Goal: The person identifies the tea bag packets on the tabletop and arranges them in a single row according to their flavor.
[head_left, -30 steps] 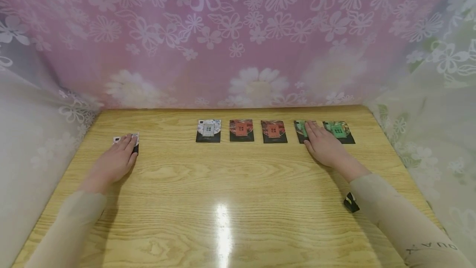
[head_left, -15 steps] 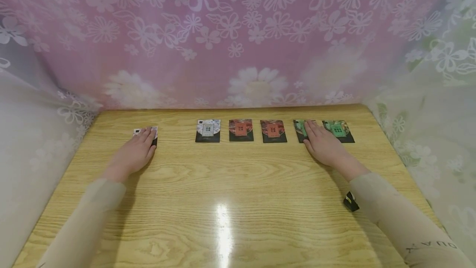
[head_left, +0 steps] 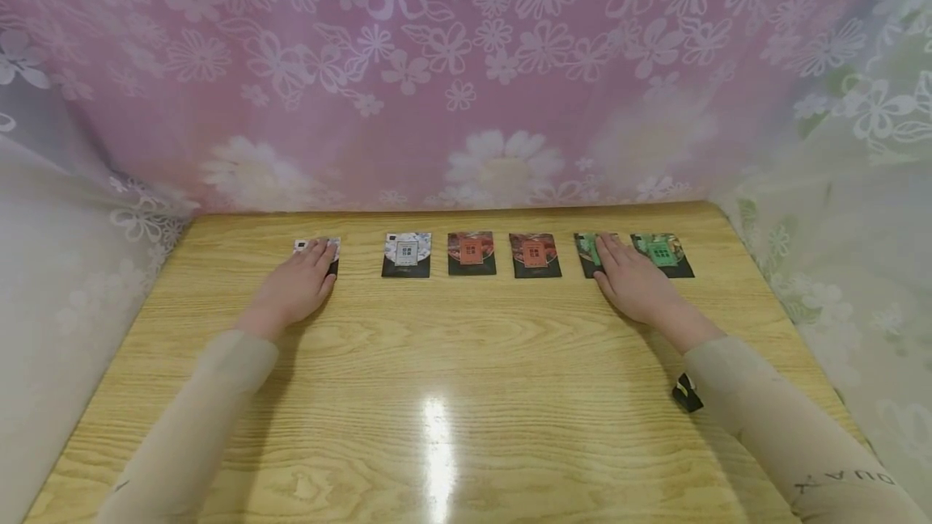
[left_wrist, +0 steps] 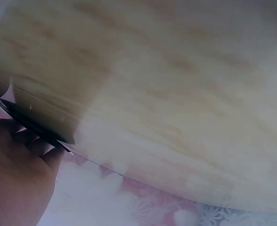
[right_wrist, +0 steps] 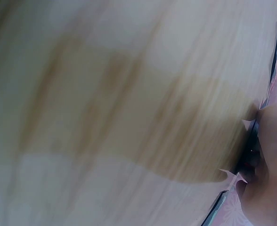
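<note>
My left hand (head_left: 294, 285) rests with straight fingers on a flat white-and-black packet (head_left: 332, 268), covering most of it. In the left wrist view the packet's dark edge (left_wrist: 35, 126) shows along the fingers. My right hand (head_left: 635, 281) lies outstretched on a green-and-black packet (head_left: 586, 252), hiding its right part. Just right of it is a second green packet (head_left: 662, 253), partly overlapped by the hand. Between the hands, a white-and-black packet (head_left: 406, 255) and two red-and-black packets, one nearer the left (head_left: 472, 253) and another (head_left: 535, 255), lie in the same row.
The wooden table (head_left: 364, 395) ends at the back against a pink floral curtain (head_left: 466, 103). Near the right sleeve (head_left: 772, 411) lies a small black piece with a yellow mark (head_left: 686, 395). Pale floral cloth (head_left: 852, 265) hangs on the right side.
The left hand has slid its white packet rightward and slightly back along the table, closer to the other white packet. My right hand stays in place.
</note>
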Available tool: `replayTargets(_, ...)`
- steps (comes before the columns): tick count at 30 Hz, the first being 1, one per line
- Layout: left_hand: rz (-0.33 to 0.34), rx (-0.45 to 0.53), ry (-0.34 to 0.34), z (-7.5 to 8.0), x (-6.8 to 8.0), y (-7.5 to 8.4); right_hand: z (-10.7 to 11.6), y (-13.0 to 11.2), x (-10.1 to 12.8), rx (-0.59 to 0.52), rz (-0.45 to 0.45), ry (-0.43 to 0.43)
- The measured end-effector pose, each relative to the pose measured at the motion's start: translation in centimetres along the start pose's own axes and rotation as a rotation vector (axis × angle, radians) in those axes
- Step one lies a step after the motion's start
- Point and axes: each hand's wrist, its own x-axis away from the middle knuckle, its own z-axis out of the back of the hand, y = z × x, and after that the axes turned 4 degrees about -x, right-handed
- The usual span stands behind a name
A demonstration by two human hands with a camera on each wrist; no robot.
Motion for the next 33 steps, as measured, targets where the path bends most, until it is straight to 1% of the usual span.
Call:
replayTargets(4,-0.001,0.010,-0.006,0.2,-0.8,0.8,0.1,-0.1,0.0,0.002,0.002,0.000)
replayTargets(9,-0.014,-0.016,-0.011,0.4,-1.5,1.7,0.1,0.0,0.0,-0.002,0.004,0.002)
replayTargets(16,-0.036,-0.026,0.010,0.6,-2.1,2.7,0.1,0.0,-0.1,0.003,-0.002,-0.015)
replayTargets(23,-0.030,-0.051,0.009,0.2,-2.5,3.1,0.0,0.2,-0.1,0.004,-0.007,-0.014)
replayTargets(33,-0.027,-0.078,0.016,0.1,-2.5,3.0,-0.2,0.1,-0.1,-0.004,-0.008,-0.003)
